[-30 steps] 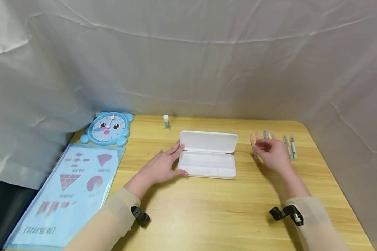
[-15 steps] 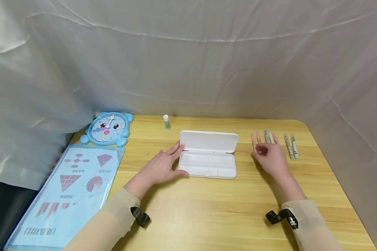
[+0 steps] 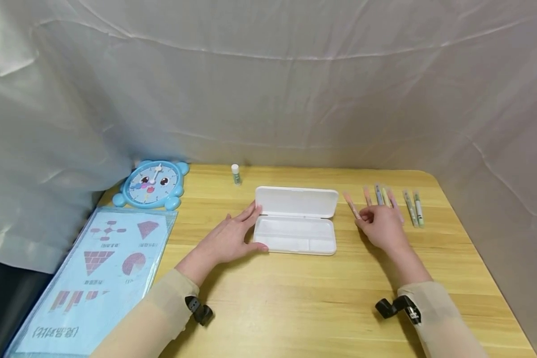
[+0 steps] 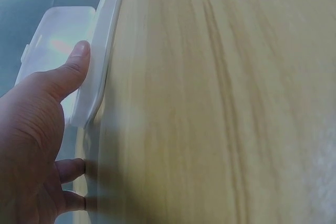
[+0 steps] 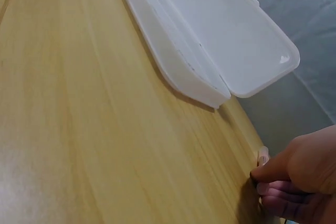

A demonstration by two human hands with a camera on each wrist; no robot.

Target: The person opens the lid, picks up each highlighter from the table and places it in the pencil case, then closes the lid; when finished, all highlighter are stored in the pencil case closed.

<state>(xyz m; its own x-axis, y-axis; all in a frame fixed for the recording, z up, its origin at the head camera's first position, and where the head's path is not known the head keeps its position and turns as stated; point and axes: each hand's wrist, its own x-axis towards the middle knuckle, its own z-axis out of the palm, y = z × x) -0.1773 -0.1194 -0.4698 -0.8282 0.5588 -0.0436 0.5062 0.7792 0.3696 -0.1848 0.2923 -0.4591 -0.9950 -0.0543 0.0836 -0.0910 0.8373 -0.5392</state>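
Observation:
In the head view a white pencil case (image 3: 297,201) lies with its lid raised, its tray divided into compartments. My left hand (image 3: 228,238) rests at the left end of the case, fingers extended by the lid and thumb at the front rim. The left wrist view shows that thumb (image 4: 79,61) over the rim. To the right of the case, my right hand (image 3: 382,228) pinches an orange marker (image 3: 351,204) near its lower end; its top tilts left toward the case. Only a short tip of the marker (image 5: 263,155) shows past the fingers in the right wrist view.
Several pastel markers (image 3: 379,195) lie beyond the right hand, with two green ones (image 3: 414,209) farther right. A small white-capped bottle (image 3: 235,174) stands behind the case. At left are a blue toy clock (image 3: 152,184) and a blue printed folder (image 3: 94,278). A grey curtain hangs behind.
My right hand has moved slightly left, and the orange marker has swung from nearly upright in view to a left tilt, away from the others. The left hand and case hold still.

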